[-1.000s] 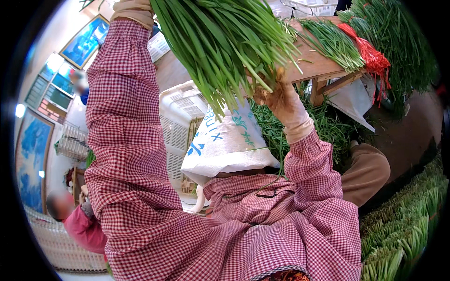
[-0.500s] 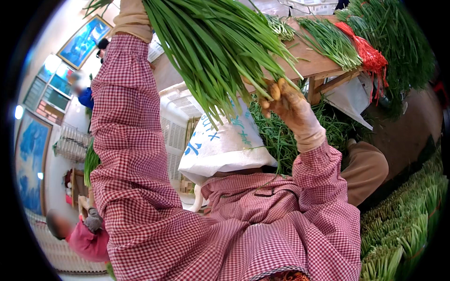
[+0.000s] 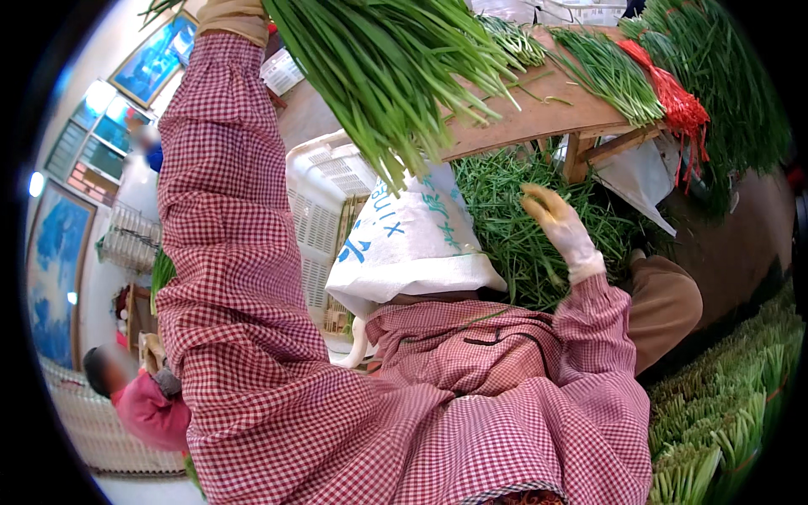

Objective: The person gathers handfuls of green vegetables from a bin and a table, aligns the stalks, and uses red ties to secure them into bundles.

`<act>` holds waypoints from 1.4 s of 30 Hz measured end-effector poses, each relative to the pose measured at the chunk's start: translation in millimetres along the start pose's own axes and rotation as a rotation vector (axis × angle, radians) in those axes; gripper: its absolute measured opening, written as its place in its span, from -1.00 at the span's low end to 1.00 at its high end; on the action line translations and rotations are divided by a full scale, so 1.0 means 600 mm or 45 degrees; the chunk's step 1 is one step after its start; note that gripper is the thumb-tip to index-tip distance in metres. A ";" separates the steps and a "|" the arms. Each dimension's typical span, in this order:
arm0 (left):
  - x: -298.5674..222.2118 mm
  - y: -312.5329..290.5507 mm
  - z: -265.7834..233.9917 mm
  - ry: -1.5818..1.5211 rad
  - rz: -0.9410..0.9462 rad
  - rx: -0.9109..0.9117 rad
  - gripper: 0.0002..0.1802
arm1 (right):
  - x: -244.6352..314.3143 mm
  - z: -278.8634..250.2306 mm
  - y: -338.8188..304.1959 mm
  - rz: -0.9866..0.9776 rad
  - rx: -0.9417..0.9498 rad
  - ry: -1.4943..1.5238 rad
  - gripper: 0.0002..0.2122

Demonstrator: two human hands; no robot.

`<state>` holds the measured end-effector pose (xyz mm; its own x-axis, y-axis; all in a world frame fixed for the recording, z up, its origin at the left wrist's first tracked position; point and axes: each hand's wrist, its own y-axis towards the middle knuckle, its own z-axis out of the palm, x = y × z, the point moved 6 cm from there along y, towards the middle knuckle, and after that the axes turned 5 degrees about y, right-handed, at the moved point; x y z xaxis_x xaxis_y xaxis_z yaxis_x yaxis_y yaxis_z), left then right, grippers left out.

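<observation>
My left hand [image 3: 231,18], in a pale glove, is raised at the top edge and grips a big bunch of green garlic chives [image 3: 379,76]. Its fingers are mostly hidden by the frame edge and the leaves. The pale stem ends of the bunch hang toward the right, over the table edge and a white sack cloth [image 3: 408,240] across my lap. My right hand [image 3: 555,223], in a yellow-stained glove, is open and holds nothing that I can see. It hovers above a heap of loose green leaves [image 3: 513,227], apart from the bunch.
A wooden table [image 3: 539,101] bears more chives [image 3: 606,71] and red plastic ties [image 3: 673,97]. White plastic crates [image 3: 324,177] stand left of the sack cloth. Rows of bundled chives [image 3: 732,404] lie at the lower right. A person in a pink top [image 3: 151,412] works at the left.
My right hand has left the stem ends and moved down and to the right, opening above the leaf heap. The bunch in my left hand has shifted slightly up and left.
</observation>
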<state>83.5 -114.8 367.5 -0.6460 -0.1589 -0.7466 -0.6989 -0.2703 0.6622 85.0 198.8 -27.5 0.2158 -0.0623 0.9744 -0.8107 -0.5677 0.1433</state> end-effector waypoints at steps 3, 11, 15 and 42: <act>-0.005 0.007 0.003 0.027 0.102 0.224 -0.71 | 0.104 0.066 0.054 -0.100 0.234 0.791 -0.57; -0.010 -0.081 0.101 0.086 0.153 0.109 -0.67 | 0.164 0.118 0.075 -0.062 0.197 0.874 -0.59; 0.018 -0.086 0.093 0.126 0.000 -0.075 -0.61 | 0.157 0.100 0.066 -0.170 -0.047 0.994 -0.64; 0.006 -0.124 0.122 0.239 0.142 -0.061 -0.69 | 0.138 0.087 0.083 -0.187 -0.001 1.057 -0.65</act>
<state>110.6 -25.9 320.1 -0.6471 -0.3628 -0.6706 -0.6079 -0.2853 0.7410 91.0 122.6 51.4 -0.1503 0.6361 0.7568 -0.8062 -0.5220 0.2786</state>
